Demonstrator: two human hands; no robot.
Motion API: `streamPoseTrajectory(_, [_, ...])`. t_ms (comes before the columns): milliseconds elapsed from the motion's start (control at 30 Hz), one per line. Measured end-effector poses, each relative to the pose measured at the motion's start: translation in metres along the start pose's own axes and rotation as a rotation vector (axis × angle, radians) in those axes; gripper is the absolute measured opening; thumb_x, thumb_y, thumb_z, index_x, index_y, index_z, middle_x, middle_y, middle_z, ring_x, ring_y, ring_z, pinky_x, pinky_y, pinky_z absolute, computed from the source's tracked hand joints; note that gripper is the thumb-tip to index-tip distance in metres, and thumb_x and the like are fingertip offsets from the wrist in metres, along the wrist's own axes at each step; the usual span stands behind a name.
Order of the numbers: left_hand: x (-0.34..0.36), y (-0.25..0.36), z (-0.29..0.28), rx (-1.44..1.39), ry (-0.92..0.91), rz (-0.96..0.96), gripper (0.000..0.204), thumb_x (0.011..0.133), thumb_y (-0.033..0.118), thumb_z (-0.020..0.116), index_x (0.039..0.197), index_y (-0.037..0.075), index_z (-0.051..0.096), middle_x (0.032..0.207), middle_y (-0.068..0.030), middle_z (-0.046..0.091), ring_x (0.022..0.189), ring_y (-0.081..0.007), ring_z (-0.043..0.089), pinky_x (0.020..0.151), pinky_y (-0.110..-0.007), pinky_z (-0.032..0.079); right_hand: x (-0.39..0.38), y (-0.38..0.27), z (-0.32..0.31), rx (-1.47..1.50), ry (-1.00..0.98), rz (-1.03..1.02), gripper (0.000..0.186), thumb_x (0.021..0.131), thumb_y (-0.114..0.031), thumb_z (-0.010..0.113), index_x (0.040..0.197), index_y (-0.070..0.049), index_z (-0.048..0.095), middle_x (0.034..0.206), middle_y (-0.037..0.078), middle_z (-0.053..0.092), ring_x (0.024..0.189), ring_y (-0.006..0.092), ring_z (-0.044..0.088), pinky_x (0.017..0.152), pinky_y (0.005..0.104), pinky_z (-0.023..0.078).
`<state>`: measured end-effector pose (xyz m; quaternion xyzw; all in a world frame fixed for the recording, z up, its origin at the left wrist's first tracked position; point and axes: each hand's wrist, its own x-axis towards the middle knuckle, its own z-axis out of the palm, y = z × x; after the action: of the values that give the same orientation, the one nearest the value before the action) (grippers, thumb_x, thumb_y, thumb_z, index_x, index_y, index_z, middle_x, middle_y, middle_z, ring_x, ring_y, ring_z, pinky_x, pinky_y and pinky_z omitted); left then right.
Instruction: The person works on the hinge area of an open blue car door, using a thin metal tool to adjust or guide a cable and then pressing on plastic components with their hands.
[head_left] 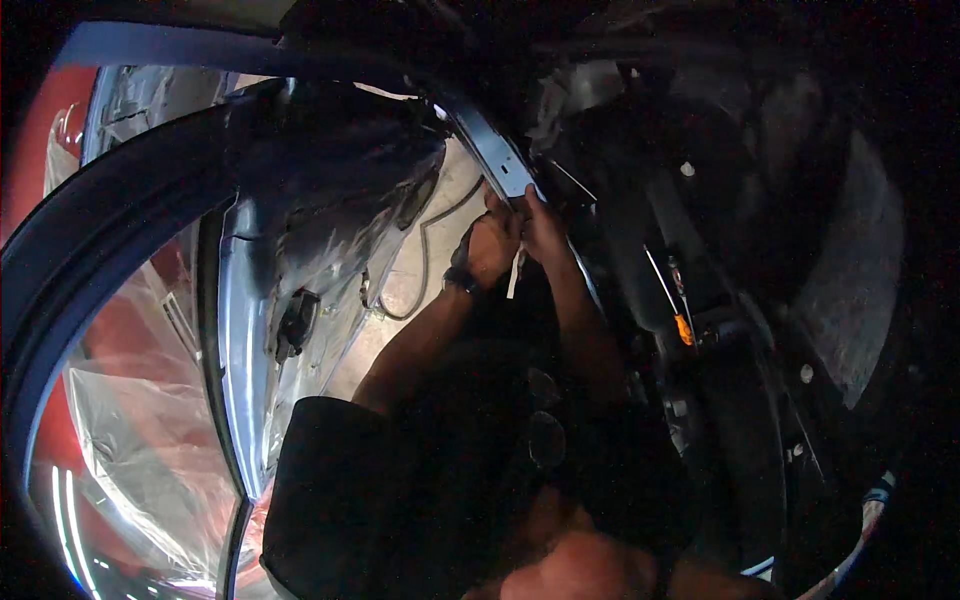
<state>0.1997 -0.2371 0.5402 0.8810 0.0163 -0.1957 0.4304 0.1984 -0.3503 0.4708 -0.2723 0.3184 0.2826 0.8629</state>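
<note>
Both my hands are close together at the lower end of a blue painted car-body strip (490,145) with small slots in it. My left hand (492,240), with a dark watch (460,279) at the wrist, has its fingers curled in toward the strip. Beside it my right hand (543,230) is closed too, its index finger reaching up against the strip's end. What lies between the fingers is dark and I cannot make it out. A narrow pale strip (515,275) hangs just below the hands.
The opened car door (240,320) stands at the left, with plastic sheeting (140,420) over a red surface beyond it. A dark cable (424,255) crosses the pale floor (400,275). In the dark interior at right lies an orange-handled screwdriver (684,328).
</note>
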Motion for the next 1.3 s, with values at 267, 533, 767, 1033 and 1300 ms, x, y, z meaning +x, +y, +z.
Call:
streamPoseTrajectory(267, [0.0,0.001,-0.005,-0.09,-0.003,-0.107,0.028,0.091,0.026,0.054,0.098,0.0,0.059,0.084,-0.0249,0.065,0.079,-0.0428,0.063,0.066,-0.046,0.05,-0.057,-0.028,0.019,-0.379,0.247,-0.27,0.051,0.09,-0.049,0.054,0.119,-0.006,0.054,0.108,0.01,0.062,0.1,0.0206,0.058,0.082,0.032,0.05])
streamPoseTrajectory(533, [-0.003,-0.013,-0.016,-0.048,-0.111,-0.012,0.035,0.095,0.032,0.052,0.086,-0.001,0.06,0.072,-0.0113,0.064,0.063,-0.0197,0.06,0.062,-0.035,0.046,-0.171,-0.039,-0.029,-1.448,0.72,-0.643,0.044,0.089,-0.045,0.057,0.114,-0.01,0.06,0.112,0.019,0.061,0.099,0.0362,0.061,0.081,0.0424,0.051])
streamPoseTrajectory(767, [-0.003,-0.002,-0.023,-0.282,-0.237,-0.056,0.031,0.094,0.025,0.05,0.078,0.0,0.055,0.064,-0.0088,0.058,0.057,-0.0148,0.054,0.054,-0.032,0.042,-0.165,-0.038,-0.095,-1.79,0.91,-0.758,0.054,0.083,-0.043,0.063,0.123,-0.009,0.051,0.105,0.02,0.062,0.086,0.0407,0.063,0.07,0.0471,0.052])
streamPoseTrajectory(1033, [0.012,-0.035,-0.015,-0.364,-0.377,-0.095,0.028,0.096,0.025,0.053,0.082,0.002,0.056,0.064,-0.0021,0.051,0.059,-0.0098,0.046,0.054,-0.029,0.04,-0.16,-0.034,-0.121,-1.453,0.979,-0.639,0.067,0.076,-0.055,0.065,0.122,-0.007,0.054,0.111,0.018,0.062,0.096,0.0357,0.062,0.08,0.0444,0.05])
streamPoseTrajectory(1300, [0.006,-0.017,-0.016,-0.483,-0.462,-0.272,0.03,0.095,0.035,0.051,0.096,0.006,0.058,0.075,-0.0051,0.06,0.053,-0.0088,0.048,0.044,-0.02,0.036,-0.164,-0.028,-0.109,-1.343,1.077,-0.289,0.08,0.074,-0.054,0.067,0.129,-0.001,0.044,0.109,0.023,0.059,0.098,0.0379,0.061,0.082,0.0483,0.051])
